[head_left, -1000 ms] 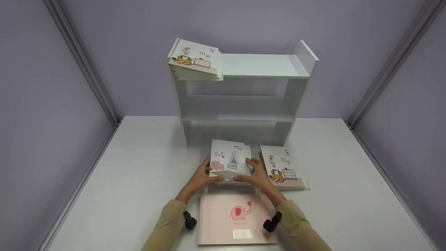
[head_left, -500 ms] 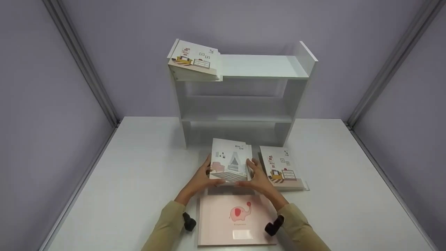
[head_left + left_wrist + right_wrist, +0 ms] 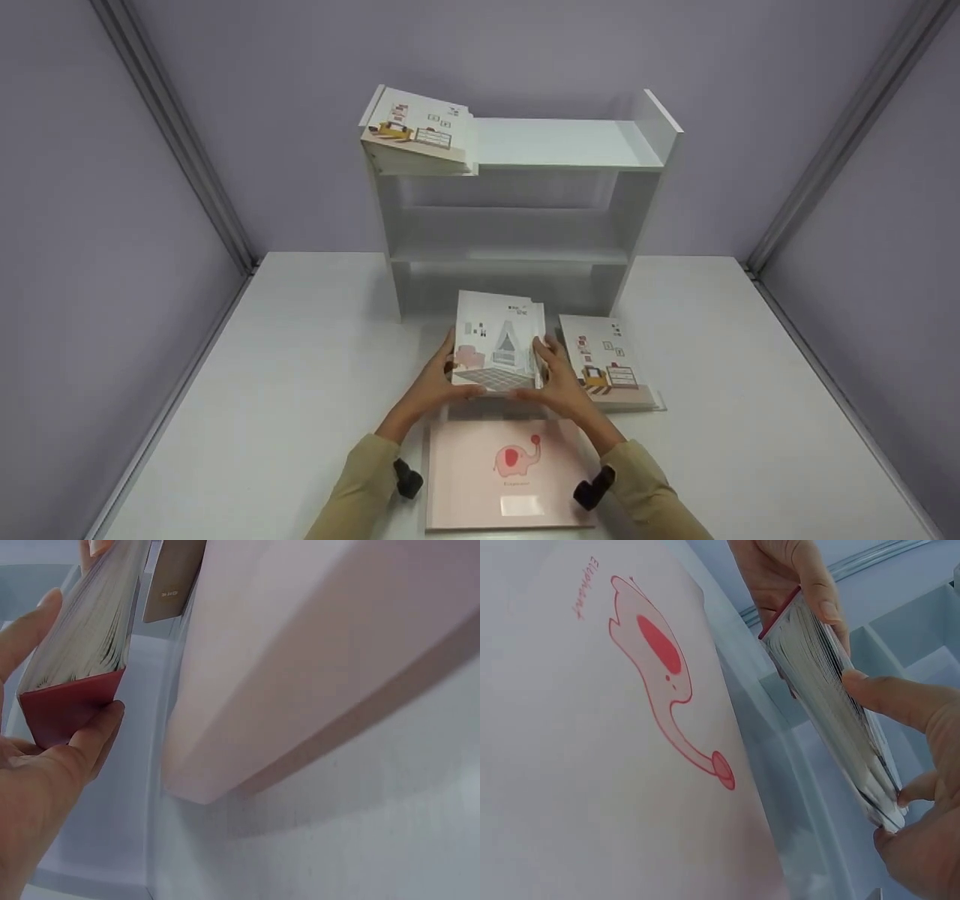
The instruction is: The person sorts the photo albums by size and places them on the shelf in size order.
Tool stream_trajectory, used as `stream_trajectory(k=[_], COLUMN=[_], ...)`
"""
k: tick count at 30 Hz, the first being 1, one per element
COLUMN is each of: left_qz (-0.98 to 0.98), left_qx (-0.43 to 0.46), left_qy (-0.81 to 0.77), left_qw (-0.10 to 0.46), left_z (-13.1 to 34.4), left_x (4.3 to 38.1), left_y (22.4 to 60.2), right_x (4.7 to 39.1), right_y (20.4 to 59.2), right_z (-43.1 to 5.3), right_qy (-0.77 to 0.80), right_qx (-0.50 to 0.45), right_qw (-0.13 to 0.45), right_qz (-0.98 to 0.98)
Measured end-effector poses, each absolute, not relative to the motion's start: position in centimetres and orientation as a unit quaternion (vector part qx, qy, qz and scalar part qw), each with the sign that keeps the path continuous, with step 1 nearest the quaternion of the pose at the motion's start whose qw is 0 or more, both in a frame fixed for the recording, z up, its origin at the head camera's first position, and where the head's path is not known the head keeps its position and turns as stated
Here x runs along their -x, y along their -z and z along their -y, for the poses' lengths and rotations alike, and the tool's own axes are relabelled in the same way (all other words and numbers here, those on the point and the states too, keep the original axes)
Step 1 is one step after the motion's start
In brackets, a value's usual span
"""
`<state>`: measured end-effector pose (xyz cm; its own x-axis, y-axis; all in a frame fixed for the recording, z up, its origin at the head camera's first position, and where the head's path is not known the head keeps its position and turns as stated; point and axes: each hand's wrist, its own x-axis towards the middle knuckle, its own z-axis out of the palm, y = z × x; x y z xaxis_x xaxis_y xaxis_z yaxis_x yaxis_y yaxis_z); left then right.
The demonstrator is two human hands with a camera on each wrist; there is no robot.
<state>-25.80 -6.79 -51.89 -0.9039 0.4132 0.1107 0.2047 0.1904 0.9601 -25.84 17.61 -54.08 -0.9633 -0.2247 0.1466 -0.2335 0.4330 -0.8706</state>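
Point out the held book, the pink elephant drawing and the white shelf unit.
Held book [image 3: 496, 339]: head view, on its front cover.
Elephant drawing [image 3: 513, 456]: head view, on its red ear.
Shelf unit [image 3: 566, 142]: head view, on its bare top board.

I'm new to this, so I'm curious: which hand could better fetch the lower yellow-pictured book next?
Probably the right hand: it is nearer the yellow-pictured book, while the left hand is on the far side of the tent-cover book. Both hands grip that one, though.
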Motion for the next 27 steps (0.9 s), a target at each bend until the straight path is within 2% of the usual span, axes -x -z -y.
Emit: stream_trajectory(k=[20,27], left_qz=[-0.774,-0.782], left_qx=[-0.192,-0.198], left_qy=[-0.599,-0.588], left_qw=[0.07,0.061], left_z=[6.5,6.5], left_x=[25.2,25.0], left_y=[50.9,50.5], right_x=[25.4,25.3], right_y=[53.5,53.5], right_z=[-18.1,-18.2], right_qy=[-0.49,-0.486], right_qx=[-0.158,-0.158], right_qw=[0.062,0.065], right_qz=[0.855,0.857])
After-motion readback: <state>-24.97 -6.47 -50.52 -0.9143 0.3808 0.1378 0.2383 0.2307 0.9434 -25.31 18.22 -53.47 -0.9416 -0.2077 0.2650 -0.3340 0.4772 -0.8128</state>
